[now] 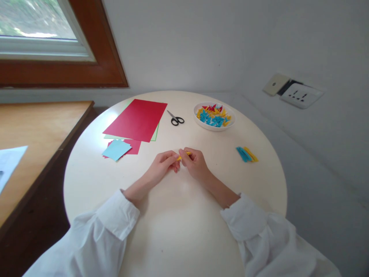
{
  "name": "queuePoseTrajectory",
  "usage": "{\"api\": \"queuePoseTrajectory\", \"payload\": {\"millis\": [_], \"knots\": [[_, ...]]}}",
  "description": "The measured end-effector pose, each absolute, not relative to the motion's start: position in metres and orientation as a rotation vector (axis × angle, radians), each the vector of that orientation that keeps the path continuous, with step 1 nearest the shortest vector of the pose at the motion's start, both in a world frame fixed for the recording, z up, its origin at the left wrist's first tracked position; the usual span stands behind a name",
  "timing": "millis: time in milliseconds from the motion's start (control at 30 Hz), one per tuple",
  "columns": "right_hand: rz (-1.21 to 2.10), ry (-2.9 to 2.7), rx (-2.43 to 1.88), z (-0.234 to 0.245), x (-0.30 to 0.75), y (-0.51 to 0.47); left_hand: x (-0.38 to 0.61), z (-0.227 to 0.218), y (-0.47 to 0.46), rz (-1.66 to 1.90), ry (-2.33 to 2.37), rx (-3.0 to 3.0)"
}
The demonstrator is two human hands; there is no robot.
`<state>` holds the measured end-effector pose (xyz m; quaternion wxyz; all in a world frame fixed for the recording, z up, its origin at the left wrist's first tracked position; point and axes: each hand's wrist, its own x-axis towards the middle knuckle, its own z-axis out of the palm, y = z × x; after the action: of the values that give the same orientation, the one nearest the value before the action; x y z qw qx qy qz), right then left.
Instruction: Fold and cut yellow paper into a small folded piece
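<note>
Between my hands, above the middle of the round white table, is a small folded piece of yellow paper. My left hand pinches its left end between thumb and fingers. My right hand is closed on the other end, thumb pressed against the fingers. Only slivers of the yellow paper show; my fingers hide the rest, so its exact folded shape cannot be made out.
Red sheets over green ones lie back left, with light-blue paper squares before them. Black-handled scissors lie at the back, beside a white dish of folded paper pieces. Blue and yellow folded strips lie right.
</note>
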<state>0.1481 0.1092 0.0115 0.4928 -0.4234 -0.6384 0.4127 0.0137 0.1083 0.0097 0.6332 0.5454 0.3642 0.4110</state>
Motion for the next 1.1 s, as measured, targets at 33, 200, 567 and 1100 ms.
{"api": "queuePoseTrajectory", "payload": {"millis": [33, 200, 567, 1100], "knots": [[1.017, -1.545, -1.014, 0.012, 0.148, 0.109, 0.014, 0.009, 0.109, 0.922, 0.848, 1.308], [1.061, -1.503, -1.021, 0.011, 0.147, 0.11, 0.013, 0.011, 0.107, 0.896, 0.965, 1.51], [1.064, -1.477, -1.015, 0.012, 0.144, 0.109, 0.014, 0.008, 0.107, 0.944, 0.851, 1.342], [1.306, -1.202, -0.927, 0.007, 0.136, 0.106, 0.02, 0.009, 0.102, 1.057, 0.712, 1.205]]}}
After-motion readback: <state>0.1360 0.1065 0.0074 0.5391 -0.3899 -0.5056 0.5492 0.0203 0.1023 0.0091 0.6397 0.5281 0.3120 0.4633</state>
